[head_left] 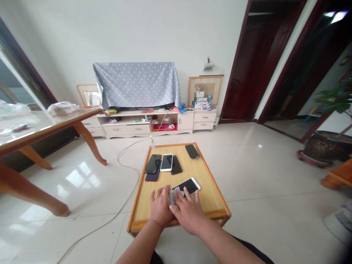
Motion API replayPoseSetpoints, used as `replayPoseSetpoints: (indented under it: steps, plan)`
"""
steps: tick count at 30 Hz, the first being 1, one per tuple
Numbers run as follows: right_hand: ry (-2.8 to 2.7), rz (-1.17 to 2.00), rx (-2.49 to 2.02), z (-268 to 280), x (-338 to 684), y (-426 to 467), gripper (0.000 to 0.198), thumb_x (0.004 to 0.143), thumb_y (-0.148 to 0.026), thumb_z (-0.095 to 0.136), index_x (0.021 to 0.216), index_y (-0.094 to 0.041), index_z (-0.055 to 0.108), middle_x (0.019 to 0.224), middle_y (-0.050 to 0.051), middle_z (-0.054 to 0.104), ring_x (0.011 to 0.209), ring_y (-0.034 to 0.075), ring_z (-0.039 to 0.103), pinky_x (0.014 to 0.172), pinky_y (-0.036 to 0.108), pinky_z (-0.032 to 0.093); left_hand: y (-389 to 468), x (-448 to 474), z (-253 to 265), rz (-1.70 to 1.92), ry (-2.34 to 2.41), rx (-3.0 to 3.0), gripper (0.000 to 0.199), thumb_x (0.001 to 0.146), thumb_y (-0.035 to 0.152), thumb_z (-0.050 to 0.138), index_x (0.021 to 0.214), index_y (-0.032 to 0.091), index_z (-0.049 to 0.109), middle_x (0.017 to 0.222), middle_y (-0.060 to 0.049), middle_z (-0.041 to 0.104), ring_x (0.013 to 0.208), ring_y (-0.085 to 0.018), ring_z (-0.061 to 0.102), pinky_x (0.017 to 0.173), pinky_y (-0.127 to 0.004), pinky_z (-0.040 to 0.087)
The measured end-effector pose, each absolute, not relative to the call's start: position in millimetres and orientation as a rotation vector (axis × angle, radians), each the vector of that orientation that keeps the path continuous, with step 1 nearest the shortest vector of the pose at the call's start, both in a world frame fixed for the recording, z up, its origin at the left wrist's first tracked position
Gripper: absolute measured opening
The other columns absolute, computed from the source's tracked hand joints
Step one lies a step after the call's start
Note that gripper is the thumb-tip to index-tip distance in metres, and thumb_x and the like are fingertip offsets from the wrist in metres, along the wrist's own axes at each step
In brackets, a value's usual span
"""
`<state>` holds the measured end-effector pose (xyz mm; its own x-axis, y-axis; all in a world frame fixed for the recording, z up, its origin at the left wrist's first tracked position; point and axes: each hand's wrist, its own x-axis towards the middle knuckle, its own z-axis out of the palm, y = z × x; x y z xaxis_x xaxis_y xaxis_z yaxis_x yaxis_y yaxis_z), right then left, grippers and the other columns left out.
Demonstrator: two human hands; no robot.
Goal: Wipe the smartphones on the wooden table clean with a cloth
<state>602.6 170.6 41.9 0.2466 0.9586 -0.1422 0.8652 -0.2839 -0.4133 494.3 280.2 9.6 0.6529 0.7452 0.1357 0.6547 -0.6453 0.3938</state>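
A white smartphone [194, 185] with a dark screen lies slanted on the small wooden table [200, 168], close to its near side. My right hand [189, 212] presses a crumpled white wipe [173, 196] onto the left part of the screen, its fingers somewhat apart. My left hand [161, 207] has its fingers bent at the phone's left end, beside the wipe; the exact hold is partly hidden. Farther up the table are another white phone [166, 162], a black phone [153, 164] overlapping a dark blue phone [152, 176], and a dark phone [177, 167].
One more black phone [192, 151] lies near the table's far right corner. A small clear bottle [152, 142] stands at the far left corner. A cable [123, 205] runs along the floor on the left, near a larger table [88, 135]. A low cabinet [126, 129] lines the wall.
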Motion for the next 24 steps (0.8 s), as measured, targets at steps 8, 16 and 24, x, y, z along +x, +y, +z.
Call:
replayPoseSetpoints:
  steps: [8,16,24]
  plan:
    - [-1.355,0.437,-2.638,30,666,159,0.07,0.098,-0.064,0.006,0.153,-0.031,0.032,0.162,-0.001,0.022,0.15,0.032,-0.002,0.112,0.068,-0.008,279,497,9,0.5,1.114,2.553,0.062,0.069,0.036,0.067,0.127,0.025,0.048,0.13,-0.008,0.062,0.129,-0.026,0.047,0.118,-0.046,0.011]
    - [-1.645,0.393,-2.338,27,617,162,0.066,0.099,-0.059,0.005,0.149,-0.033,0.039,0.159,-0.001,0.028,0.151,0.028,0.004,0.115,0.062,-0.009,280,495,5,0.532,1.091,2.57,0.057,0.07,0.027,0.063,0.125,0.026,0.049,0.128,-0.006,0.063,0.128,-0.023,0.048,0.116,-0.044,0.014]
    - [-1.339,0.322,-2.615,27,650,185,0.065,0.1,-0.056,0.008,0.15,-0.028,0.038,0.161,0.003,0.024,0.15,0.033,0.003,0.112,0.068,-0.006,279,496,12,0.482,1.119,2.552,0.063,0.069,0.034,0.066,0.128,0.025,0.048,0.131,-0.008,0.062,0.129,-0.025,0.047,0.117,-0.043,0.013]
